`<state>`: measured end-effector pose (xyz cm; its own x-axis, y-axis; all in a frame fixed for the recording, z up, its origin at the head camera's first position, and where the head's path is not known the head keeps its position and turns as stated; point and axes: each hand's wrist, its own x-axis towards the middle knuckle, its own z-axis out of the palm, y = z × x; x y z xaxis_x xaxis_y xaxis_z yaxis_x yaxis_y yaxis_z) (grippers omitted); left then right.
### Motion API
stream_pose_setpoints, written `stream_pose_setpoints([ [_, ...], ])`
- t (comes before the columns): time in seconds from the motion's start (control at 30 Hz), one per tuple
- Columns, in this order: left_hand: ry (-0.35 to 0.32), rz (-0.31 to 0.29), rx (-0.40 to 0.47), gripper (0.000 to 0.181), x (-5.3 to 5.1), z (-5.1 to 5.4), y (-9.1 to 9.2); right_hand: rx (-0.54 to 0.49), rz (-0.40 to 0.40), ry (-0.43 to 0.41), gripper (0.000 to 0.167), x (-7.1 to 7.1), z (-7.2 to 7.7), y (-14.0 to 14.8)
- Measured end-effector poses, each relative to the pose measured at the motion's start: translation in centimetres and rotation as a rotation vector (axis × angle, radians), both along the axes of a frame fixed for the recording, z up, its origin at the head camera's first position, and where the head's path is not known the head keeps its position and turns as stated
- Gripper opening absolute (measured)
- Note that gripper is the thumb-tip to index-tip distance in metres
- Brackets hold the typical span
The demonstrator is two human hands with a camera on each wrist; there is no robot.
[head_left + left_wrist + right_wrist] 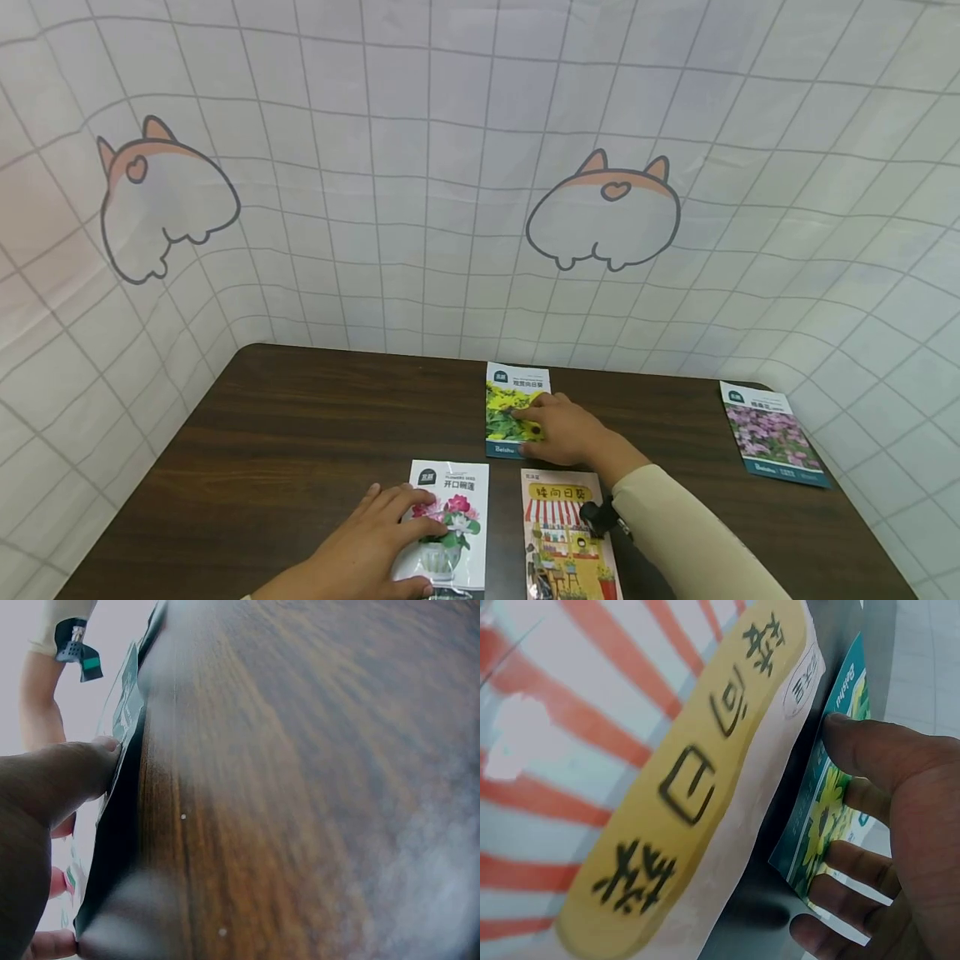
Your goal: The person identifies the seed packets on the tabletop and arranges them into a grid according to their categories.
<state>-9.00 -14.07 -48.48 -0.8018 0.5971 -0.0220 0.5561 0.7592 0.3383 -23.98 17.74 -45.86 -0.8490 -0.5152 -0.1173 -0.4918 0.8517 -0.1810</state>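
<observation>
My left hand [375,542] rests on a white seed packet [471,558] with pink flowers in a bowl, at the table's near middle. In the left wrist view its thumb [79,769] lies against the face near one edge. My right hand [566,429] reaches over a pink-topped seed packet [558,575] with a striped awning. It touches a sunflower seed packet [506,408] farther back. The right wrist view has the thumb [870,746] on the teal band and the other fingers spread over the yellow flowers. Both touched packets appear to lie on the table.
A seed packet with purple flowers [772,433] lies at the table's right edge. The dark wooden table [300,433] stands against a white gridded curtain [420,208] with corgi drawings, which also runs along both sides.
</observation>
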Motion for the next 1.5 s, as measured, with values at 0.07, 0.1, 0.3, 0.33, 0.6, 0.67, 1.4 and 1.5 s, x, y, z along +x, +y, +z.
stream_pose_setpoints([
  [0.07, 0.001, -0.001, 0.0, 0.059, 0.0, 0.0, 0.0, 0.01, 0.006, -0.004, 0.06, 0.0, 0.1, -0.4],
  [0.1, 0.0, -0.001, 0.0, 0.059, 0.0, 0.0, 0.0, 0.013, 0.012, -0.005, 0.06, -0.1, 0.1, -0.6],
  [0.3, -0.003, 0.007, -0.003, 0.06, 0.0, 0.0, 0.0, 0.024, 0.041, -0.007, 0.06, -0.1, 0.4, -1.9],
  [0.33, -0.002, 0.006, -0.003, 0.06, 0.0, 0.0, 0.0, 0.03, 0.042, -0.009, 0.06, -0.1, 0.5, -2.2],
  [0.6, -0.015, -0.001, 0.001, 0.059, -0.1, 0.0, 0.0, 0.062, 0.055, 0.002, 0.061, -0.3, 0.3, -3.6],
  [0.67, -0.013, -0.003, 0.0, 0.059, -0.1, 0.0, 0.0, 0.067, 0.062, 0.005, 0.061, -0.4, 0.3, -4.0],
  [1.4, -0.02, -0.006, -0.003, 0.06, -0.1, 0.1, -0.1, 0.096, 0.068, -0.003, 0.063, -1.4, 0.4, -7.6],
  [1.5, -0.019, -0.01, 0.003, 0.06, -0.1, 0.0, -0.1, 0.098, 0.072, -0.002, 0.063, -1.4, 0.6, -8.0],
])
